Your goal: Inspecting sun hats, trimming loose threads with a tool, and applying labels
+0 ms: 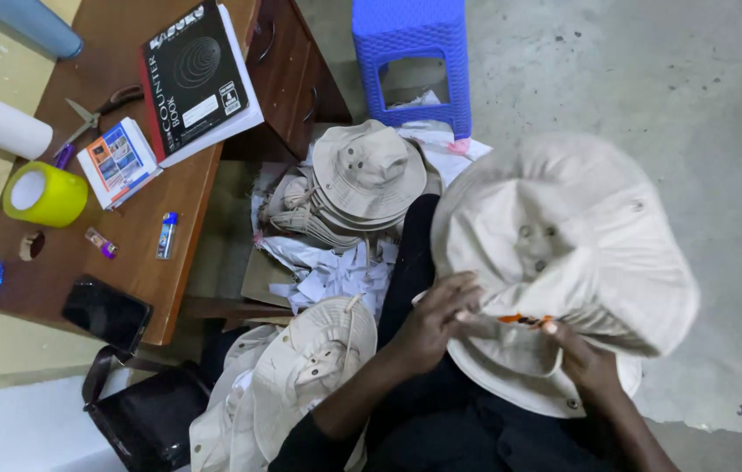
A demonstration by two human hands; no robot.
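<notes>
A beige wide-brimmed hat [563,236] is held up over my lap, blurred at its right edge. My left hand [436,319] grips its lower brim from the left. My right hand [585,358] pinches the brim from below, beside a small orange tag [520,320]. A stack of similar beige hats [362,175] lies on the floor ahead. Another pile of hats [301,376] sits at my left side. White paper scraps [336,275] lie between the piles.
A brown wooden desk [152,262] at left carries a black book [192,74], scissors [96,112], a yellow tape roll [43,194], a paper roll [4,127], a small box [117,162] and a phone [107,312]. A blue plastic stool [415,52] stands ahead. A black bag [148,415] rests below the desk.
</notes>
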